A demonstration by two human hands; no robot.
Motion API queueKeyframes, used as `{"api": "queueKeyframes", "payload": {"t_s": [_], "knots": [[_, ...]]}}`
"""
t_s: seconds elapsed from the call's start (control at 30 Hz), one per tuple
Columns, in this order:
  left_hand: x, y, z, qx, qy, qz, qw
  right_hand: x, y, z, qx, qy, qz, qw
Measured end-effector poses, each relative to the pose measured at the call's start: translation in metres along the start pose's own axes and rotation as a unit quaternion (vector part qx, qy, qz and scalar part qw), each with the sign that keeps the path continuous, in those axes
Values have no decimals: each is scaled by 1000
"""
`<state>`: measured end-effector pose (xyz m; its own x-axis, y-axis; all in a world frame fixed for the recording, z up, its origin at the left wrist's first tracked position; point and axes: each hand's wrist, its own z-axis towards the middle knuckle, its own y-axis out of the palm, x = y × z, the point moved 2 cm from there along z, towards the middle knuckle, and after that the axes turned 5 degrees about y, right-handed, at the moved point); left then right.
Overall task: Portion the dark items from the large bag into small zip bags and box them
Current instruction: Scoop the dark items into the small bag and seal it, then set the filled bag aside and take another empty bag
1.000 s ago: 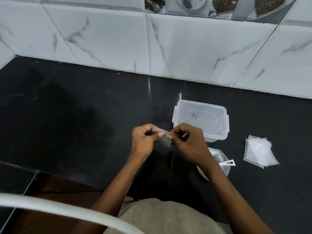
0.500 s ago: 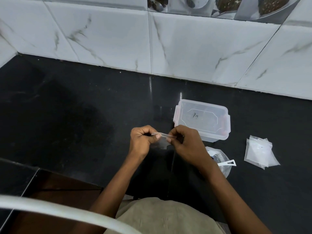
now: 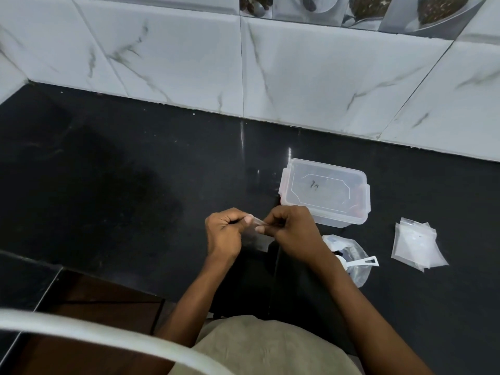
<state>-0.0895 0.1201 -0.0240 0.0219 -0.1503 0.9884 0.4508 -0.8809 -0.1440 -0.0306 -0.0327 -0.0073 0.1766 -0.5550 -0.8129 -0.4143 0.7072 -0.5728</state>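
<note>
A small clear zip bag [image 3: 257, 234] hangs between my two hands over the black counter. My left hand [image 3: 224, 234] pinches its top edge at the left, and my right hand [image 3: 292, 231] pinches the same edge at the right. Just behind my right hand stands a clear plastic box [image 3: 324, 190] with its lid on. The large clear bag [image 3: 351, 258] with dark items lies under my right wrist, a white scoop handle [image 3: 365, 262] sticking out of it. A stack of empty small zip bags [image 3: 415, 246] lies to the right.
The black counter [image 3: 135, 185] runs back to a white marble-tile wall [image 3: 297, 71]. Its front edge drops to a brown surface [image 3: 94, 307] at the lower left. A white curved bar [image 3: 81, 331] crosses the bottom left corner.
My two hands have drawn closer together along the top edge of the small zip bag. Everything else on the counter lies as before.
</note>
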Motion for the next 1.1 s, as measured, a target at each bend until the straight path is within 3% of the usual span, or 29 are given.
{"api": "queueKeyframes", "payload": {"t_s": [0.17,0.27,0.5,0.63,0.73,0.83,0.9,1.0,1.1], "knots": [[-6,-15,3,118,-73,-6,990,-4,6,-1,-22,13,-12,1000],[-11,-21,6,139,-92,-17,986,-2,12,0,-25,19,-23,999],[-44,-28,16,21,-152,36,988,17,30,18,-24,53,-86,995],[-65,-31,21,-8,-184,86,979,28,54,32,-23,86,-107,990],[-67,-32,16,19,-148,144,978,27,69,34,-13,111,-111,988],[-65,-34,5,33,-58,218,974,22,78,24,40,106,-133,985],[-71,-34,1,-21,-12,258,966,17,83,14,58,91,-135,985],[-77,-32,-3,-122,4,341,932,15,93,4,-6,64,-187,980],[-80,-31,-2,-138,27,376,916,20,102,0,-43,67,-218,973]]}}
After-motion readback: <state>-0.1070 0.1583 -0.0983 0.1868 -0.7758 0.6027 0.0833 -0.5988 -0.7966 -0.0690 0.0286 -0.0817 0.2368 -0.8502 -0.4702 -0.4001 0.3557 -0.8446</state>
